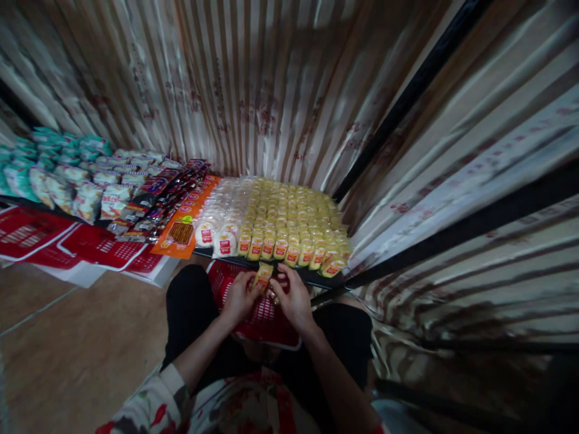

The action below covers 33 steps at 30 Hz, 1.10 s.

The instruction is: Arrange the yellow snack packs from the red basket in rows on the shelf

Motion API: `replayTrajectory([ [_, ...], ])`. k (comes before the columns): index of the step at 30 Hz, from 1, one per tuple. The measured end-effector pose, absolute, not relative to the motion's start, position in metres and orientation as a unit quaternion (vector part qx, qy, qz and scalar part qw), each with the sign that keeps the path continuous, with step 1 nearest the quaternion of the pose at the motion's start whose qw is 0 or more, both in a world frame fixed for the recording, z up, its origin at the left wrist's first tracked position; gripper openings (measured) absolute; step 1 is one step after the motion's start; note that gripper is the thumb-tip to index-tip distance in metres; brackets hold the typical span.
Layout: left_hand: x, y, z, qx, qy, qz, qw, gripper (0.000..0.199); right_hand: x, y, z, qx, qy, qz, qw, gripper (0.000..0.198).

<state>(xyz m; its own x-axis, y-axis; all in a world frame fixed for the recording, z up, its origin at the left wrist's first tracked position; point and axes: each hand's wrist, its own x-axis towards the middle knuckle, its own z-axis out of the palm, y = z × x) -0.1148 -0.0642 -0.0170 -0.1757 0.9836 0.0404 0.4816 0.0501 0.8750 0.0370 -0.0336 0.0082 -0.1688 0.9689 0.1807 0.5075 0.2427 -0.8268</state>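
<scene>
My left hand (240, 295) pinches a small yellow wrapped snack (263, 275) above a red plastic basket (266, 335) between my knees. Close beside it, my right hand (294, 299) has its thumb and fingers curled together. Something small and golden shows at those fingertips, too dim to name. Just beyond my hands, rows of similar yellow wrapped snacks (293, 249) with red and white labels fill the right end of a dark shelf (253, 262). White round packets (225, 240) in clear wrap stand directly left of them.
An orange packet (185, 226), dark shiny packets (158, 193), white bags (115, 199) and teal bags (20, 178) line the shelf leftward. Red baskets (90, 241) sit below. Striped sheeting (253, 78) hangs behind, and dark poles (398, 114) cross the right side.
</scene>
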Motion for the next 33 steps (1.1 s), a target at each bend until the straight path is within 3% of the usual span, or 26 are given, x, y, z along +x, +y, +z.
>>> replayTrajectory([
  [5,-0.105,-0.047,-0.008,0.503,0.67,0.456,0.3,0.022,0.031,-0.039,0.008,-0.514,-0.722,0.259,0.384,0.026],
  [11,-0.091,-0.029,-0.001,0.462,0.655,0.497,0.333,0.021,0.024,-0.03,-0.001,-0.489,-0.756,0.214,0.379,0.037],
  [19,-0.09,-0.022,-0.002,0.521,0.731,0.385,0.216,0.023,0.023,-0.016,-0.021,-0.487,-0.766,0.203,0.367,0.043],
  [33,-0.098,-0.013,-0.019,0.524,0.733,0.375,0.218,0.007,0.014,-0.008,-0.031,-0.473,-0.776,0.179,0.378,0.05],
])
